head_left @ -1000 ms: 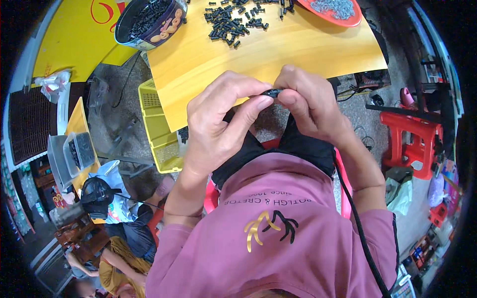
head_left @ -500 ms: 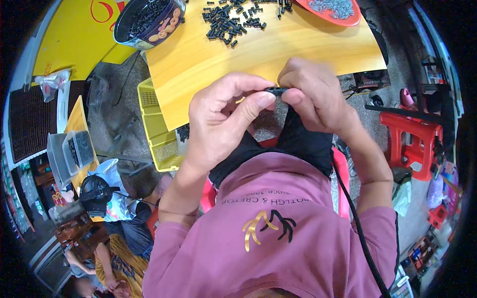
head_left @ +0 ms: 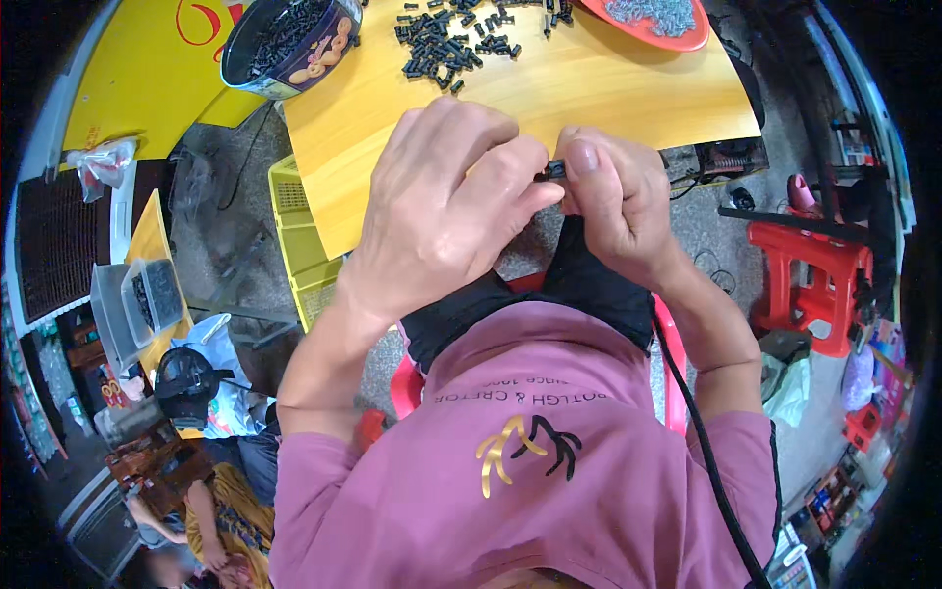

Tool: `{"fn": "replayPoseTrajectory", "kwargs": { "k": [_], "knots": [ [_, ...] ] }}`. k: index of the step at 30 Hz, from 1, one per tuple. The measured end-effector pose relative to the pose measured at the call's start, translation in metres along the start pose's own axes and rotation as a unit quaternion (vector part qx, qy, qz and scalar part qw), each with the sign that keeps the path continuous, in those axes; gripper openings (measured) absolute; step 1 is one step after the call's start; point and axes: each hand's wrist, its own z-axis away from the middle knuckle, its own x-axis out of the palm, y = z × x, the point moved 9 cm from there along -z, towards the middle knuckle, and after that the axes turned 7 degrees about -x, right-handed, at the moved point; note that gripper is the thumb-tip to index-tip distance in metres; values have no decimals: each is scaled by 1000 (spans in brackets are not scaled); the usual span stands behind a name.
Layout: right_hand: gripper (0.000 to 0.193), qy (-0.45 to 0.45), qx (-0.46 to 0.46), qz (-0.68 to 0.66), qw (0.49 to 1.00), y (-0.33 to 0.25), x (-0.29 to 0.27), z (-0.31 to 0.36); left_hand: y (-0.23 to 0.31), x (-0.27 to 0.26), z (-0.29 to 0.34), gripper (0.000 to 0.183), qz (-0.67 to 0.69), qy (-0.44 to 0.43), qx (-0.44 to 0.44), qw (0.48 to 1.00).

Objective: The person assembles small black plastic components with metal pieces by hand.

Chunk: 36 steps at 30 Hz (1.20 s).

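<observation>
Above my lap, close to the table's near edge, both hands meet at a small black cylindrical part (head_left: 555, 169). My right hand (head_left: 620, 201) pinches it between thumb and curled fingers. My left hand (head_left: 446, 196) has its back turned up, with thumb and fingertips closed at the part's left end; what lies inside that pinch is partly hidden. Beyond the hands, a loose pile of similar black parts (head_left: 439, 49) lies on the wooden table (head_left: 363, 128).
A round tub (head_left: 312, 61) of black pieces stands at the far left. At the far right, a red plate (head_left: 695, 37) holds small silvery pieces. A yellow-green crate (head_left: 294, 236) sits left of the table, a red stool (head_left: 810, 280) to the right. People sit at lower left.
My left hand has rolled over, from thumb side showing to back of hand up. My right hand has turned so its thumb lies on top of the part.
</observation>
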Motion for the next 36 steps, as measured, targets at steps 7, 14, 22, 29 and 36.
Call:
{"fn": "replayPoseTrajectory", "kwargs": {
  "k": [7, 14, 22, 29, 36],
  "knots": [
    [28, 11, 34, -6, 999, 13, 5, 1, -15, 17, 2, 17, 27, 0, -26, 999],
    [20, -6, -194, 169, 966, -13, -5, -8, -44, 43, 18, 26, 264, -62, -347, 898],
    [20, -20, -157, 126, 979, -1, -10, -9, -47, 43, 19, 30, 352, -40, -319, 879],
    [23, -3, -82, 71, 994, 14, -14, -7, -42, 39, 27, 18, 380, -27, -314, 870],
    [25, -20, -111, 37, 993, 11, -9, -9, -44, 41, 32, 18, 398, -28, -334, 854]
  ]
}}
